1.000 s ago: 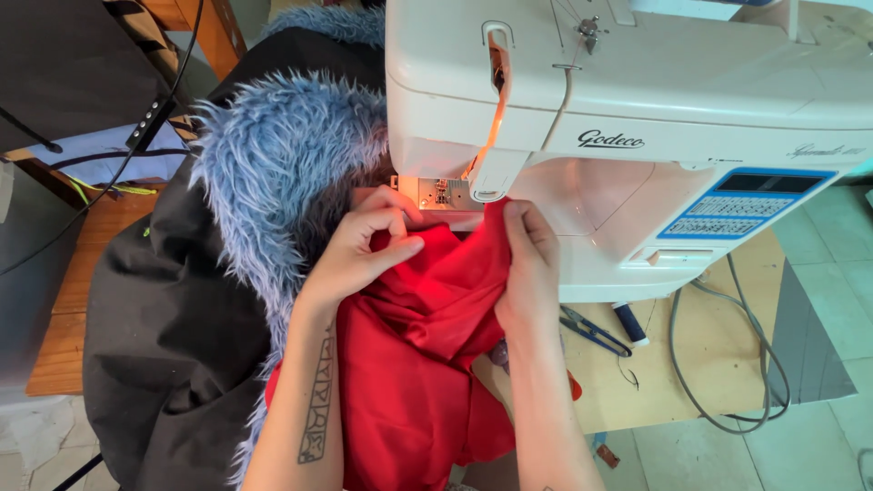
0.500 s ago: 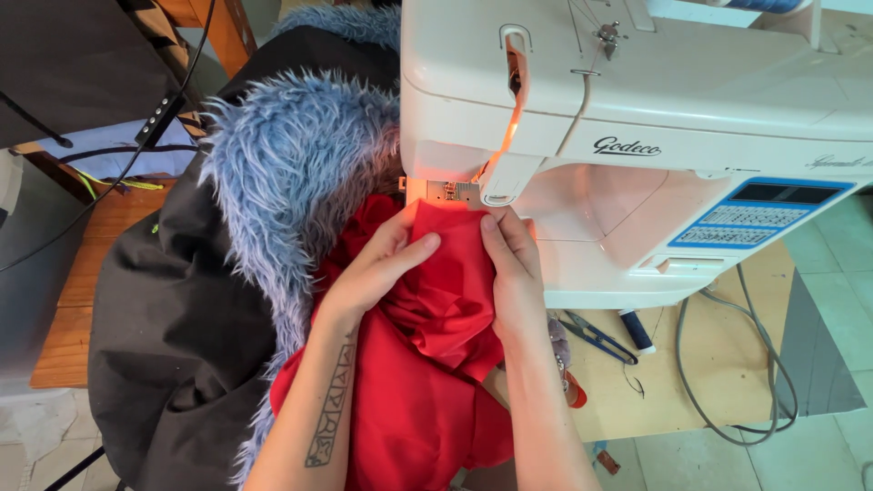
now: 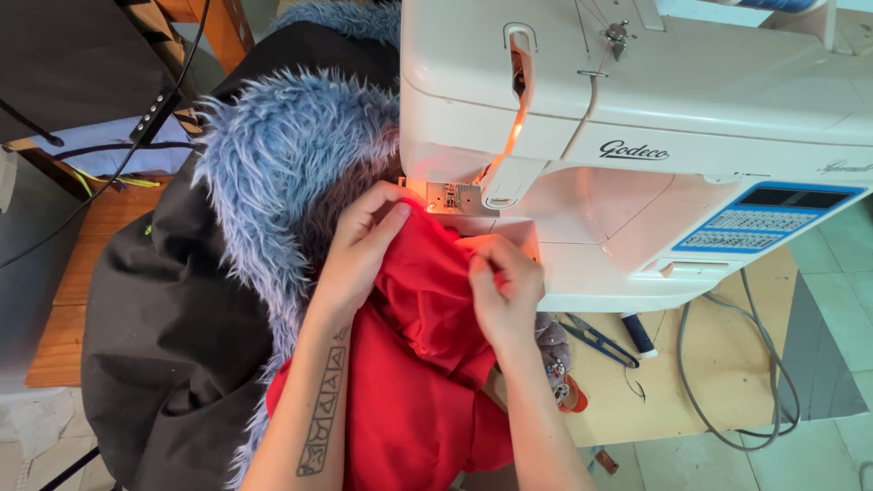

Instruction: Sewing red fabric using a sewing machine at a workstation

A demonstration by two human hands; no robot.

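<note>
Red fabric (image 3: 423, 364), bunched and folded, fills the lower centre of the frame, running up under the head of the white sewing machine (image 3: 655, 118). Left hand (image 3: 359, 250) lies on the fabric's upper left edge, fingers (image 3: 391, 218) fairly straight and pressed flat on the cloth close to the lit needle area; not gripping, just holding it down. Right hand (image 3: 500, 286) sits just right of it, centre frame, fingers (image 3: 477, 264) curled in and pinching a fold of the red cloth against the thumb. The two hands are near each other, a ridge of fabric between them. Left forearm carries a dark geometric tattoo (image 3: 323, 414). Left of the red cloth, touching it, a shaggy blue fur trim (image 3: 273, 173) curves from upper centre down along a black garment (image 3: 164, 327) that covers the left side of the frame. Machine has a blue panel (image 3: 764, 218) on its right side. On the wooden bench (image 3: 709, 400) at lower right: small dark snips (image 3: 596, 338), a dark thread spool (image 3: 639, 334) just beside them, and a grey cable (image 3: 773, 382) looping toward the right edge.
</note>
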